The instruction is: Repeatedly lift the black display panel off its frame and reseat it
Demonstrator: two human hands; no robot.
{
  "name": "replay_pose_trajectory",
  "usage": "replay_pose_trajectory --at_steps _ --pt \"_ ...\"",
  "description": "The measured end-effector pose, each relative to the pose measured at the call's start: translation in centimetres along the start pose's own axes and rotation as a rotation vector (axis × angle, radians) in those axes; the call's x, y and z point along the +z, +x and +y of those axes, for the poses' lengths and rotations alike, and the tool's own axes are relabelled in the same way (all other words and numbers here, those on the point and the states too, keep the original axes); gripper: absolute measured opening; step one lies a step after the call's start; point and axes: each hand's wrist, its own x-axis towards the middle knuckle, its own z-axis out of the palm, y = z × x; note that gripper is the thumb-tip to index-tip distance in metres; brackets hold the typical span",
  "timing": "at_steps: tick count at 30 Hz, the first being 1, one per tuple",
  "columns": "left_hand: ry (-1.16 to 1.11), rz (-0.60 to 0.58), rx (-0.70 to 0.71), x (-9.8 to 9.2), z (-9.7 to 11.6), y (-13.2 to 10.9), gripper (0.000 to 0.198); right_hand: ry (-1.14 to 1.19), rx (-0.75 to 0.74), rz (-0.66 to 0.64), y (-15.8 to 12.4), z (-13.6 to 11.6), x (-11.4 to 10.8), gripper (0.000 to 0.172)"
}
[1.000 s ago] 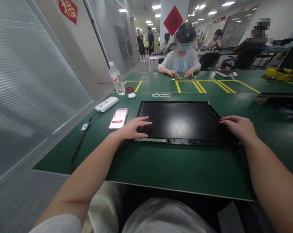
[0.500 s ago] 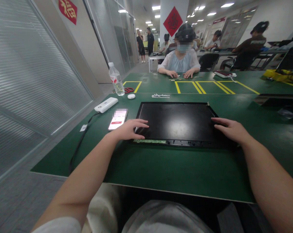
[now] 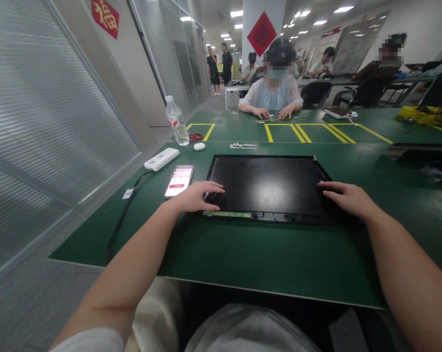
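Observation:
A black flat screen panel (image 3: 265,183) with a raised rim lies flat on the green table. Along its near edge runs a narrow green circuit board strip (image 3: 228,214). My left hand (image 3: 199,196) rests over the panel's left rim, thumb and fingers spread apart. At the right rim, my right hand (image 3: 347,198) has its fingers stretched out and apart, the tips over the panel's edge. Neither hand is closed around anything I can see.
Left of the panel lie a lit phone (image 3: 179,181), a white power bank (image 3: 162,159) with a black cable, and a white earbud case (image 3: 199,146). A water bottle (image 3: 177,122) stands near red scissors (image 3: 195,137). Small white pieces (image 3: 243,145) lie beyond. Opposite sits a co-worker (image 3: 272,93).
The view has shifted very slightly. Both hands stay at the panel's sides, and the panel lies in the same place.

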Motion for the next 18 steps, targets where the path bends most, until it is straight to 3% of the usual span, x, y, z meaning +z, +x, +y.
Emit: replay_pose_trajectory --at_steps 18 --pt "-0.005 0.010 0.028 -0.05 0.19 -0.13 0.053 -0.030 0.027 -0.012 -0.09 -0.43 -0.15 0.036"
